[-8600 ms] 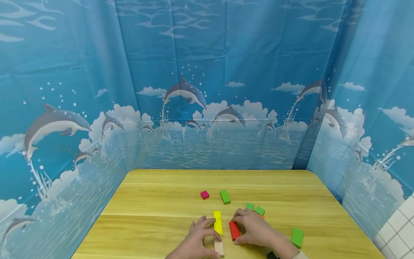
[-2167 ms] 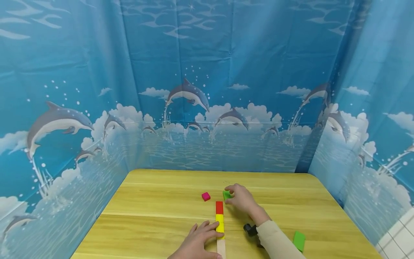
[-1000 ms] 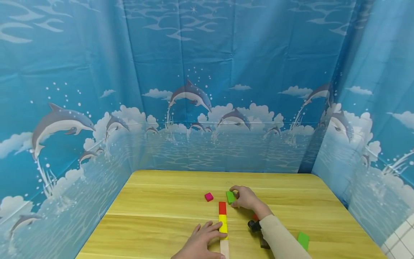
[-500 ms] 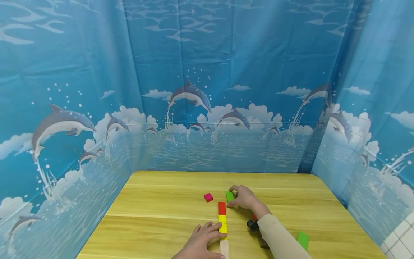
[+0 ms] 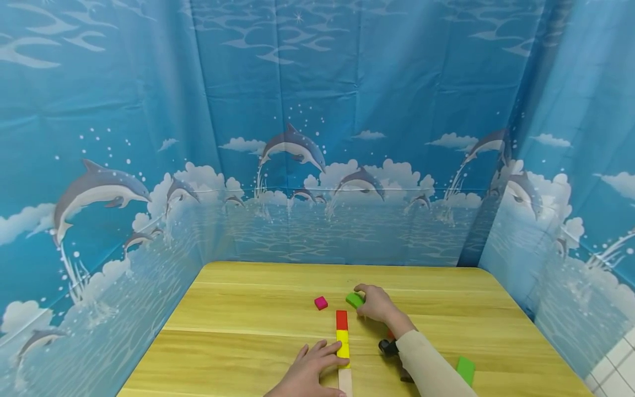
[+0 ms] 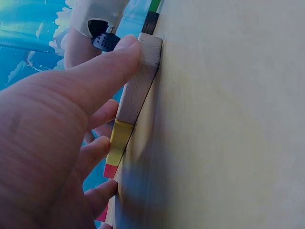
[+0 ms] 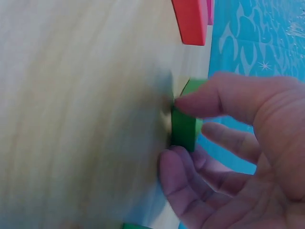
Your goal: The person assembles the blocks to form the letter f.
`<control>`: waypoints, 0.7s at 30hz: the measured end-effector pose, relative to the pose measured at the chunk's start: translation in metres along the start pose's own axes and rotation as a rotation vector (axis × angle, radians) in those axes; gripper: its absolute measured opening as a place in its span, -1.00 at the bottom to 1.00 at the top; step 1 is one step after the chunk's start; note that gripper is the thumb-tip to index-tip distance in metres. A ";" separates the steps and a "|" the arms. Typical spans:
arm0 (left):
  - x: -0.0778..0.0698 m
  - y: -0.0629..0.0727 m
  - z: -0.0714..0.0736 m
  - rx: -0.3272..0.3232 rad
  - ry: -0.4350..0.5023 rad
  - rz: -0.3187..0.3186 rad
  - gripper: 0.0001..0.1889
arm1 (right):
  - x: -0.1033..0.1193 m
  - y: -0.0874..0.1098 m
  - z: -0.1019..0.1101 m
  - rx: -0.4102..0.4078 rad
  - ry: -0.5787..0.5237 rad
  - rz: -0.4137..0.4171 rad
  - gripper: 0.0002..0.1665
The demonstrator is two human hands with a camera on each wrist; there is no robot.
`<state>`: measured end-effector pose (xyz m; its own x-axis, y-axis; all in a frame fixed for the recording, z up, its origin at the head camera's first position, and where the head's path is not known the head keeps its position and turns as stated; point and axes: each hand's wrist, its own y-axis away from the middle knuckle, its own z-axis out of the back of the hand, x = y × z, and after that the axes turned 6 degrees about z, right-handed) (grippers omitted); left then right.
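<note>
A straight row lies on the table: a red block (image 5: 342,320) at the far end, yellow (image 5: 343,338) in the middle, and a plain wooden block (image 5: 345,381) nearest me. My left hand (image 5: 308,374) rests along the row's left side. Its fingers touch the yellow part and its thumb (image 6: 121,57) lies against the wooden block. Beyond the row and to its right, my right hand (image 5: 378,305) holds a green block (image 7: 183,129) between thumb and fingers, close over the table. That green block sits slantwise in the head view.
A magenta block (image 5: 321,302) lies left of the row's far end. Another green block (image 5: 465,369) lies at the right. Beneath the right forearm, a dark brown block (image 5: 405,375) and a red-orange piece (image 5: 390,334) are partly hidden. A dolphin-print curtain (image 5: 317,226) surrounds the table.
The red block moved from beside the yellow part to the row's far end. My right hand then reached the farther green block, which has just turned slantwise. My left hand stays on the row.
</note>
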<state>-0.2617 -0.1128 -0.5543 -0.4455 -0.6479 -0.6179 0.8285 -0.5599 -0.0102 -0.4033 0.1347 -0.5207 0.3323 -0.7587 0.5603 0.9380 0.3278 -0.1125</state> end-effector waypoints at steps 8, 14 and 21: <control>-0.004 0.002 0.002 0.005 0.015 0.014 -0.39 | -0.003 0.004 -0.001 -0.094 -0.007 0.009 -0.41; -0.003 0.002 0.002 -0.003 -0.003 -0.003 -0.39 | -0.003 0.006 0.000 -0.140 -0.029 0.059 -0.51; -0.002 0.001 0.002 0.009 0.019 0.002 -0.39 | 0.001 0.008 -0.003 -0.170 -0.091 0.072 -0.53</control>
<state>-0.2604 -0.1130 -0.5516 -0.4371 -0.6393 -0.6326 0.8265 -0.5630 -0.0020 -0.3947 0.1350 -0.5237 0.3960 -0.6801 0.6169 0.9179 0.2737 -0.2875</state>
